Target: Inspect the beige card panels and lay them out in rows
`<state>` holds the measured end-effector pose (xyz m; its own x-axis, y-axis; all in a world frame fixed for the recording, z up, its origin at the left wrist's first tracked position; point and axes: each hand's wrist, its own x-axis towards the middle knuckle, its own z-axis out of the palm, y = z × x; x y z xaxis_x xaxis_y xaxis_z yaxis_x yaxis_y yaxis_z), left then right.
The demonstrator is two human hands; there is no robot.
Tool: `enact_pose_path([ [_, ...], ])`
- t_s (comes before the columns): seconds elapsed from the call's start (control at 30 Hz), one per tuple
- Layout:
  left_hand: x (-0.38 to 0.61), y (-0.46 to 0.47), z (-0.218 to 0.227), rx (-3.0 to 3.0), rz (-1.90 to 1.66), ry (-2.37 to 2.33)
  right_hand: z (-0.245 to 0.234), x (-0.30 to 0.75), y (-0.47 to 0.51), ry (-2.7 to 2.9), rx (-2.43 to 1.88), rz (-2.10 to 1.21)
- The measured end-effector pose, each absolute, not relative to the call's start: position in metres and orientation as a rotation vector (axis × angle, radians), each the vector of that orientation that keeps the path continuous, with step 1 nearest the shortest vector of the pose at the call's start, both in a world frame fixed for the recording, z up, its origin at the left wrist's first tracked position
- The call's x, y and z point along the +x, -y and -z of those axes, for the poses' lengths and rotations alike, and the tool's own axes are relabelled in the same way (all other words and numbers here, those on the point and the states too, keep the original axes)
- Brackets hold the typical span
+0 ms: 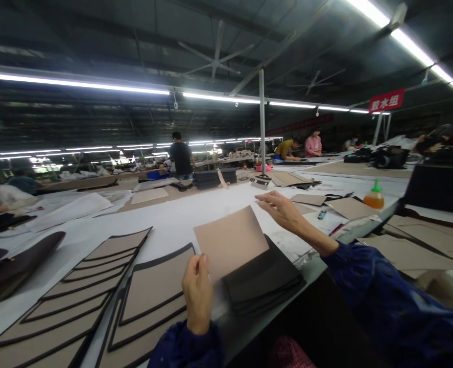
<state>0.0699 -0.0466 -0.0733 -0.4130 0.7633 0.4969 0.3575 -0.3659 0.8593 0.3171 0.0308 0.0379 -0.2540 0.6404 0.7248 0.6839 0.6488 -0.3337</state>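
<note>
My left hand is closed in a pinch at the lower left corner of a thin beige board, which is held up at a tilt. Just past the board's upper right corner, my right hand has its fingers stretched out and seems to hold nothing. Below and behind the board lies a stack of black sheets at the table's near edge. To the left, beige panels with black borders overlap in a fanned row. Another such row of bordered panels lies farther left.
A bottle of amber liquid with a green nozzle stands at the right, near loose beige boards. Dark brown pieces lie at the far left. A pole rises behind the white table. Several people work farther back.
</note>
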Motion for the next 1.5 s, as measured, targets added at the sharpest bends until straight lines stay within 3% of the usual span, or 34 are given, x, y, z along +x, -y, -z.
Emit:
enact_pose_path([
  [0.3,0.071,0.043,0.076,1.367,-1.841,-1.358,0.015,0.336,0.02,1.793,-1.151,-0.789],
  [0.57,0.077,0.049,0.071,1.538,-1.622,-1.315,0.026,0.343,0.036,1.514,-1.137,-0.892],
  [0.97,0.081,0.051,0.066,1.775,-1.335,-1.511,0.06,0.357,0.034,1.53,-1.293,-0.948],
  [1.5,0.081,0.049,0.074,1.845,-1.234,-1.566,0.065,0.36,0.029,1.606,-1.346,-0.943],
])
